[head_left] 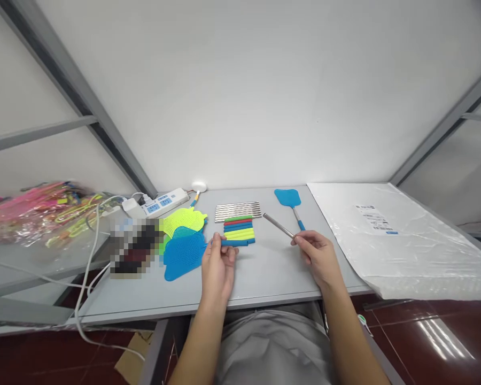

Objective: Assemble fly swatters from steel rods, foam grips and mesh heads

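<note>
My left hand (219,264) pinches the neck of a blue fly swatter head (182,256), whose perforated flap points left. A blue tube end sticks out to the right of those fingers, close to several coloured handle sleeves (239,227) in green, red, blue and yellow. Between the thumb and fingers of my right hand (315,254) is a silver metal tube (278,225), angled up and to the left. Several more metal tubes (238,210) lie side by side behind the sleeves. A complete blue fly swatter (287,198) rests beyond my right hand.
Yellow-green swatter heads (184,219) lie on the left, beside a pixelated dark object (138,248). A power strip (166,202) with white cables stands at the back left. White bubble wrap (369,251) covers the right side. Bagged colourful items (48,211) sit at far left.
</note>
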Tool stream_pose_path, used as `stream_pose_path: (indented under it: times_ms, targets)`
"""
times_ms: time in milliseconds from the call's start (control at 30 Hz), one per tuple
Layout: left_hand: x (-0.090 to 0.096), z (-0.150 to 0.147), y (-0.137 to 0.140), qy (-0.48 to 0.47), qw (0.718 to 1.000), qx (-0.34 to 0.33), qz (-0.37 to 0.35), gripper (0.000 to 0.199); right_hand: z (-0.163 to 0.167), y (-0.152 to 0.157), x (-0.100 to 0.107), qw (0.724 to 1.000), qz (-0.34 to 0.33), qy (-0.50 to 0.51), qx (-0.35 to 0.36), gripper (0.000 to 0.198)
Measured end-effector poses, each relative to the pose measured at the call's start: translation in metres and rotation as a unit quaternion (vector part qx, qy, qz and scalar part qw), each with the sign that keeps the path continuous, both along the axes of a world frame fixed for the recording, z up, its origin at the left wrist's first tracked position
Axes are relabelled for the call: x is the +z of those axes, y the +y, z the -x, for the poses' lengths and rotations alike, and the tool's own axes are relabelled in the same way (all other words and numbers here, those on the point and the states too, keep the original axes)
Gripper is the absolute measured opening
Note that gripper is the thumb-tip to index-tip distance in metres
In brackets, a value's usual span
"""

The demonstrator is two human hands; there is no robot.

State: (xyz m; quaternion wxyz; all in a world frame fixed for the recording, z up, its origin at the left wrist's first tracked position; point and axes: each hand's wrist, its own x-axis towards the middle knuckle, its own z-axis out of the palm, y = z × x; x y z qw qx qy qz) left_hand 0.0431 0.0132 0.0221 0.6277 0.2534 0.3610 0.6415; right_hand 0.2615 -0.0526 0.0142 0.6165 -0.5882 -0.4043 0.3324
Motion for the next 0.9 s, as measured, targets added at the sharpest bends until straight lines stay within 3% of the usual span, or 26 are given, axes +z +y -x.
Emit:
stream_pose_path:
  times_ms: [233,367,667,900]
  targets:
    - [-0.010,0.011,-0.008,-0.085,0.996,0.028,0.018,0.039,0.011,0.000,0.006,0.993,0.003,0.069,0.094,0.032]
    - [-0.012,0.011,-0.005,-0.119,0.992,0.039,0.019,0.039,0.013,-0.004,0.006,0.986,-0.001,0.119,0.112,0.029]
    - [-0.013,0.011,-0.008,-0.136,0.989,0.047,0.022,0.040,0.029,0.011,-0.005,0.954,-0.063,0.294,-0.002,0.030]
    - [-0.012,0.011,-0.007,-0.136,0.990,0.041,0.023,0.037,0.066,0.010,-0.006,0.925,-0.089,0.369,0.004,0.025]
